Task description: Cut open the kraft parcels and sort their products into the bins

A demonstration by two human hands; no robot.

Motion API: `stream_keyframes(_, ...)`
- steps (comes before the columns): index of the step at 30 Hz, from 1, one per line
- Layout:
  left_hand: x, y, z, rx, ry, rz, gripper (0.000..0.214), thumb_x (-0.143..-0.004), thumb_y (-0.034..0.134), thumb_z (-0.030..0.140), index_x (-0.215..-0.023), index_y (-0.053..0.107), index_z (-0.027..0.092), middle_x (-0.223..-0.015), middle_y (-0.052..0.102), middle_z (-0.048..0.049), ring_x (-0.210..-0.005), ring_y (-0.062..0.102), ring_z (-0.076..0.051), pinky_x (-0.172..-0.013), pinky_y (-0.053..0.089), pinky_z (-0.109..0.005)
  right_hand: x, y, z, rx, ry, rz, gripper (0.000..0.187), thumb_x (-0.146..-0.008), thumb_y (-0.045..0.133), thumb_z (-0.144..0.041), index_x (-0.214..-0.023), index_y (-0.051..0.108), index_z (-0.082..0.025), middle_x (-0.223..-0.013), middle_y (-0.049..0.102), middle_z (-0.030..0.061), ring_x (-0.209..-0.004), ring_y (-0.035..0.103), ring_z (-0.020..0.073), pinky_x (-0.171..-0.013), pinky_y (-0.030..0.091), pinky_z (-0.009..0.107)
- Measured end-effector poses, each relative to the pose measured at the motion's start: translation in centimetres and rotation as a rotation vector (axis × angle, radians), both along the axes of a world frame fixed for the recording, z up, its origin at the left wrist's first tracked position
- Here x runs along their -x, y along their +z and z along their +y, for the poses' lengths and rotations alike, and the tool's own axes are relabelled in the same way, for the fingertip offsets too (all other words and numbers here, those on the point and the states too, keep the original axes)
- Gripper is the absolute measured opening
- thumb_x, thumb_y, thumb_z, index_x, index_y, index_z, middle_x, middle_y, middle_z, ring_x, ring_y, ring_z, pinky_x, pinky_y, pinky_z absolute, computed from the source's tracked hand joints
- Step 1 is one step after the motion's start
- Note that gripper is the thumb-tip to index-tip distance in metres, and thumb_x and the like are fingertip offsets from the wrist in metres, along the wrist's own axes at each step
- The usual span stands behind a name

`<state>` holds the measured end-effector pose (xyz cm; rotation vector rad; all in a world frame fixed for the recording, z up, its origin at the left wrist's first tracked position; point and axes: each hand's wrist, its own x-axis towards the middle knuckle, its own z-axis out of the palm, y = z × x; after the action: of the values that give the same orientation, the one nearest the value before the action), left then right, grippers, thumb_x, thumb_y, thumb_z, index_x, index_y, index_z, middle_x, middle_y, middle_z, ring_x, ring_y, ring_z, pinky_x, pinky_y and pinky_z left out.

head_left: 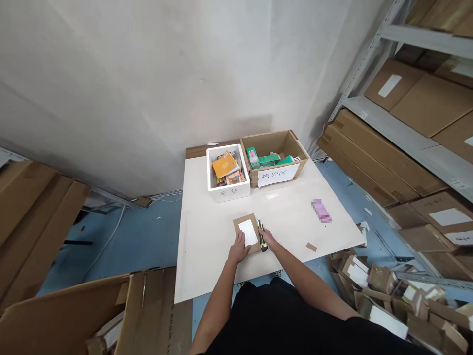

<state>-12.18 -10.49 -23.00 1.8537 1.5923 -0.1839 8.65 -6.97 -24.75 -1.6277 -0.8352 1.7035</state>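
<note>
A small flat cardboard parcel [253, 218] with a white label [248, 231] lies on the white table [203, 251]. My left hand [239, 248] holds the parcel at its lower left, fingers over the label and thumb near the bottom edge. In my right hand [269, 238] is a yellow and black utility knife [262, 236], beside the parcel's right edge. Whether its blade is out is too small to tell.
Behind the parcel stand a white foam box [228, 191] of small packets and a cardboard box [275, 170] holding green boxes. A pixelated pink item [321, 211] and a cardboard scrap [311, 246] lie right. Shelves [417, 133] and piled opened cartons [388, 301] flank the right side.
</note>
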Motion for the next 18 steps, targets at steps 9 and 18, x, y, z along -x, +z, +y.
stream_keyframes(9,11.4,0.5,-1.2,0.029,0.269,-0.019,0.057,-0.099,0.045,0.025,-0.156,0.049,0.020,-0.158,0.058,-0.0136,-0.145,0.056,-0.027,-0.113,0.049,-0.039,8.8,1.5,-2.2,0.025,-0.045,0.188,0.041,-0.088,0.071,-0.058,-0.106,0.068,-0.021,-0.112,0.079,0.0145,-0.108,0.076,0.0282,-0.077,0.061,0.033)
stream_keyframes(18,16.7,3.3,2.3,-0.059,-0.041,-0.103,0.129,-0.070,0.090,0.045,-0.171,0.010,0.035,-0.180,0.012,-0.0041,-0.160,0.032,-0.031,-0.118,0.044,-0.037,14.9,3.3,-2.7,-0.048,0.127,-0.173,0.037,-0.096,0.061,-0.057,-0.094,0.066,-0.021,-0.110,0.080,0.0106,-0.107,0.075,0.0246,-0.085,0.058,0.029)
